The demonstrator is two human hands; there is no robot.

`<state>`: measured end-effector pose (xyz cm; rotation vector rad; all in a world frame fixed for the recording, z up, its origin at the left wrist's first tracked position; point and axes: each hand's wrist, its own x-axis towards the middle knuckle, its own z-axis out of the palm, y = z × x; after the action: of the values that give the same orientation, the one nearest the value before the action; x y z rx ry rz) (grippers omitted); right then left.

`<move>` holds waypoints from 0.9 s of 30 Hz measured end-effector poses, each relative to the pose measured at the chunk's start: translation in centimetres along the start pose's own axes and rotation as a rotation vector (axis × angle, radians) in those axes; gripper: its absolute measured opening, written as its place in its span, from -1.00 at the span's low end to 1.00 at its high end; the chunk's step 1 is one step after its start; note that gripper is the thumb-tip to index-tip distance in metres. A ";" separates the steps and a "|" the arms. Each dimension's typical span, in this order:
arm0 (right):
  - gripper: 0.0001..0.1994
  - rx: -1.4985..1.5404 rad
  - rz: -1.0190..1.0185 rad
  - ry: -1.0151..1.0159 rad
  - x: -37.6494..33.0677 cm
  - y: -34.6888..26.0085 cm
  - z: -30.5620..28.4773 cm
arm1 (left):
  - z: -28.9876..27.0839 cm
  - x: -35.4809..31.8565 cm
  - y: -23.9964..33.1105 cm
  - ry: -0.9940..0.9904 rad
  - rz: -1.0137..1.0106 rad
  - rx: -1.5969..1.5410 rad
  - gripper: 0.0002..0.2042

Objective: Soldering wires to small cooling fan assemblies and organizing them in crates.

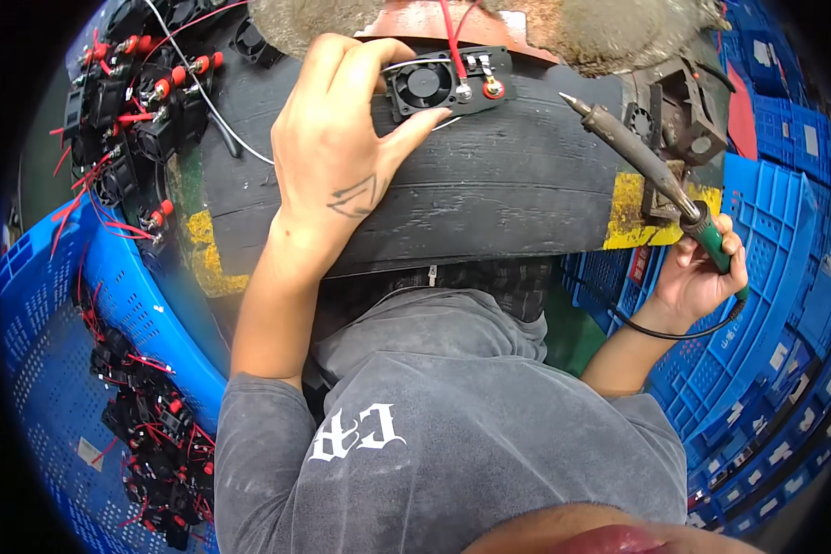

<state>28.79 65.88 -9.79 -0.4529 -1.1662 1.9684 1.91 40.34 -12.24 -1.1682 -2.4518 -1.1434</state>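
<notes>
My left hand [334, 129] pinches the left end of a small black fan panel [425, 85] near the far side of the dark bench. The panel carries a round fan and two terminals, one ringed in red. A red wire [453, 42] comes down to the silver terminal from the far edge. At the right, my right hand [697, 277] is closed round the green handle of a soldering iron [644, 159]. The iron's tip points up and left, well apart from the panel. Where the fingers meet the panel's left end, part of it is hidden.
Several black fan units with red wires [148, 129] are piled at the bench's left. More lie in a blue crate [129, 286] below. A dark metal stand [688, 120] stands at the right, near stacked blue crates [757, 222]. A thin grey cable [212, 111] crosses the bench.
</notes>
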 end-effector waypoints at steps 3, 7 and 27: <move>-0.75 0.045 0.018 0.086 -1.4 -0.7 -1.4 | -0.2 -0.1 0.4 -0.018 -0.003 -0.031 -0.54; -0.77 0.014 -0.055 0.184 -3.7 -2.6 -3.7 | -0.2 0.0 0.4 -0.015 0.028 -0.015 -0.55; -0.65 -0.311 -0.252 0.551 -6.5 -3.9 -7.7 | 0.1 -0.2 0.5 0.026 0.090 -0.008 -0.57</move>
<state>39.51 66.25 -10.95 -0.8970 -1.0998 1.3272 2.38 40.46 -12.10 -1.2435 -2.3522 -1.1371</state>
